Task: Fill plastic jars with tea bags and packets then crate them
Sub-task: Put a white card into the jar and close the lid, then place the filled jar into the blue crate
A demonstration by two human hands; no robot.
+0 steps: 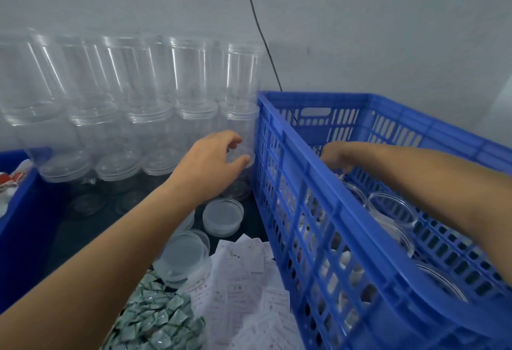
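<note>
Left hand (214, 159) forward, fingers (235, 139) curled — right hand (336, 157) reaching down.

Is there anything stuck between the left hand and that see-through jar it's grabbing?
No. The left hand already curls around the clear jar beside the blue crate. Nothing visible sits between the fingers and the jar.

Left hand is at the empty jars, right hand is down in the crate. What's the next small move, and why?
Probably close the left hand on the clear jar beside the blue crate and lift it out: its fingers curl around the jar but don't clearly grip it.
</note>
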